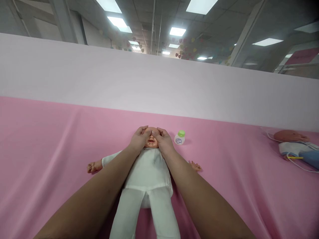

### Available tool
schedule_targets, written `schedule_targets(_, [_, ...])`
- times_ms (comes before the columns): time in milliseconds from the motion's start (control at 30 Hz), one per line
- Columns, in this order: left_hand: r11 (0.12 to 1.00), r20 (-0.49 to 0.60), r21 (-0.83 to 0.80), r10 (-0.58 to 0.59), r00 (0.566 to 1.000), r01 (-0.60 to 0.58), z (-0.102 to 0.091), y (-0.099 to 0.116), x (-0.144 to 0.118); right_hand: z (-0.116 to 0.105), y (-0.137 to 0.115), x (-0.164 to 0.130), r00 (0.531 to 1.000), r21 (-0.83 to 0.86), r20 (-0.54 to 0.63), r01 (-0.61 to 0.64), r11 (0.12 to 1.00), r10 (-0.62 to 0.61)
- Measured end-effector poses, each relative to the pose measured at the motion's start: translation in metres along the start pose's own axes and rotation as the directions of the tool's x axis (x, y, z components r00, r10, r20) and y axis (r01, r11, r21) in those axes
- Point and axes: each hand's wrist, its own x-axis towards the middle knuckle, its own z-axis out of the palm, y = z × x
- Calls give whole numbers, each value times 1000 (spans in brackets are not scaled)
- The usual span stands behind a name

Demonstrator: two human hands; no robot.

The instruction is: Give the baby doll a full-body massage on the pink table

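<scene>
A baby doll (149,169) in a white top and trousers lies on its back, with its head away from me and its arms spread. My left hand (139,140) cups one side of the doll's head, fingers wrapped along it and thumb on the face near the eye. On the opposite side, my right hand (164,141) holds the head the same way. Both thumbs nearly meet at the nose and cover the eyes, while the mouth stays visible. A small white bottle with a green cap (179,137) stands just right of my right hand.
Pink cloth (62,139) covers the surface, with some folds. At the far right lies another doll (291,136) in white and blue clothing, with thin pale cords and a yellow strip on it. A white wall panel (159,86) rises behind, with windows above.
</scene>
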Motion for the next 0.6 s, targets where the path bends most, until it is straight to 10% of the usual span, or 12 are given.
schedule_targets(600, [980,-28,-180,-91,995,84,-6,1,0,-4,-2,-1,989,188,71,-144,972,133])
